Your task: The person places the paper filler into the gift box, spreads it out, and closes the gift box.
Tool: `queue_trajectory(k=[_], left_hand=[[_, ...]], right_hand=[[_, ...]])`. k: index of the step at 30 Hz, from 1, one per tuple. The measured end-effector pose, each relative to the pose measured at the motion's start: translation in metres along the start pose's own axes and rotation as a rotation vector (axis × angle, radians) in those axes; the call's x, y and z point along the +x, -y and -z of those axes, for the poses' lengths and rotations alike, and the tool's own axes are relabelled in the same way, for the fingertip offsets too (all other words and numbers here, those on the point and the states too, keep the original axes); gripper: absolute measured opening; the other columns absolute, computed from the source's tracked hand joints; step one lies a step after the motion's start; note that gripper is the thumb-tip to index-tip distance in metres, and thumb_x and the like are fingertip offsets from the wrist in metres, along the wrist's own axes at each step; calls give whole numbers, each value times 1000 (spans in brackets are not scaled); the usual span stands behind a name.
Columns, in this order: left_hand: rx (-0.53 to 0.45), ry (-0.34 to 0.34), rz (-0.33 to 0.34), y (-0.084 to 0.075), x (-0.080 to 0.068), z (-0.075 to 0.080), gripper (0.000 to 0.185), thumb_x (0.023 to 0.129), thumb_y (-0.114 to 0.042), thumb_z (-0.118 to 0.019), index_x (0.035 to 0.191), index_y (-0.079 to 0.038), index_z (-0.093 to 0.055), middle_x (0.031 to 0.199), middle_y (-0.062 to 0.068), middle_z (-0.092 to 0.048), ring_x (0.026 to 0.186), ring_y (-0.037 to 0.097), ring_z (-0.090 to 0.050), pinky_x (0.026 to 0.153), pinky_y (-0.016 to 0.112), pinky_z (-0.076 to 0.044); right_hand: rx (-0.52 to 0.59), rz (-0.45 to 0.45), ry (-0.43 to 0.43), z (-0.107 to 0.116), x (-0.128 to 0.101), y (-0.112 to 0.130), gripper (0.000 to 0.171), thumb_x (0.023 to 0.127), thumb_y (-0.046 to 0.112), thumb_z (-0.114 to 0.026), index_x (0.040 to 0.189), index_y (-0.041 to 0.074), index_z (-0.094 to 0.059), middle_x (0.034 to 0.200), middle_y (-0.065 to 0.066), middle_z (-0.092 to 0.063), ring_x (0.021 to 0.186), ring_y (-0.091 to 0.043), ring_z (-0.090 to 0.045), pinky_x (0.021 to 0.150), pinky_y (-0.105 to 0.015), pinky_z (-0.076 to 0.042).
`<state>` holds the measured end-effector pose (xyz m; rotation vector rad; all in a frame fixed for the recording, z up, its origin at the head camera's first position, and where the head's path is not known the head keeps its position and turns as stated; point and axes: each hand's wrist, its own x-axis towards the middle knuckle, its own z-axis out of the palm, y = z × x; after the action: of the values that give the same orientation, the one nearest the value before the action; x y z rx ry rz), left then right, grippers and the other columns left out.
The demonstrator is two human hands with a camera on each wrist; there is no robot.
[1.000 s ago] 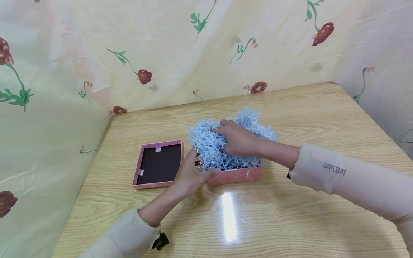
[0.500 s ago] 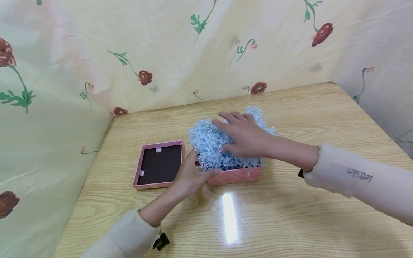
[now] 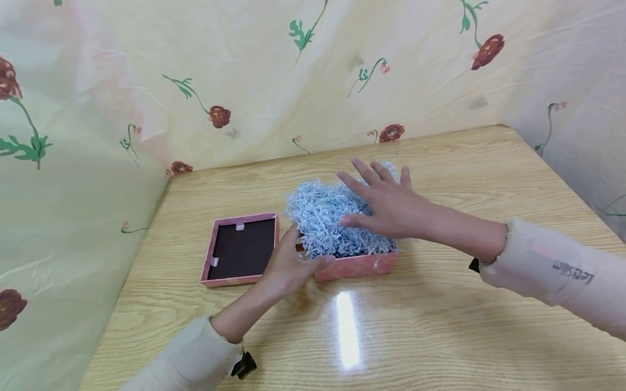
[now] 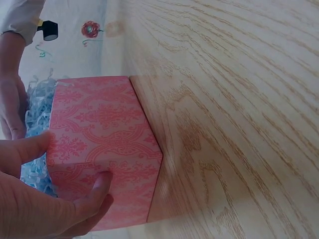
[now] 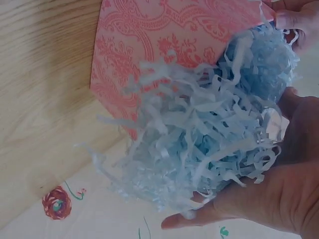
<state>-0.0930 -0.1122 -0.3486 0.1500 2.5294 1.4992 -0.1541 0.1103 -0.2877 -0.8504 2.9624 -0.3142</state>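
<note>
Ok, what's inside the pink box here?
Pale blue shredded paper fills the pink box and heaps above its rim. The right hand lies flat on the heap; the left hand grips the box's corner. Anything beneath the paper is covered.

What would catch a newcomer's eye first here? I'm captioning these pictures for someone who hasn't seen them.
The heap of pale blue paper shred spilling out of the pink patterned box at the table's middle. The right hand lies flat on the shred while the left hand grips the box's corner. The box's lid lies upturned beside it.
</note>
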Motion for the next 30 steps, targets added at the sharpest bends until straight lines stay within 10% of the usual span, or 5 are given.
queue_trajectory(k=[16, 30], left_hand=[[-39, 17, -53, 0, 1, 0, 73, 82, -23, -78, 143, -25, -37, 140, 0, -45, 122, 26, -50, 92, 42, -50], [13, 9, 32, -2, 1, -1, 87, 83, -29, -77, 152, -15, -25, 145, 9, -41, 123, 29, -50, 93, 44, -50]], right_hand=[[66, 53, 64, -14, 4, 7, 81, 93, 59, -49, 156, 21, -15, 160, -15, -4, 143, -46, -7, 98, -80, -8], [25, 144, 108, -27, 6, 17, 69, 98, 47, -47, 155, 24, -16, 161, -12, -2, 145, -42, -6, 101, -77, -6]])
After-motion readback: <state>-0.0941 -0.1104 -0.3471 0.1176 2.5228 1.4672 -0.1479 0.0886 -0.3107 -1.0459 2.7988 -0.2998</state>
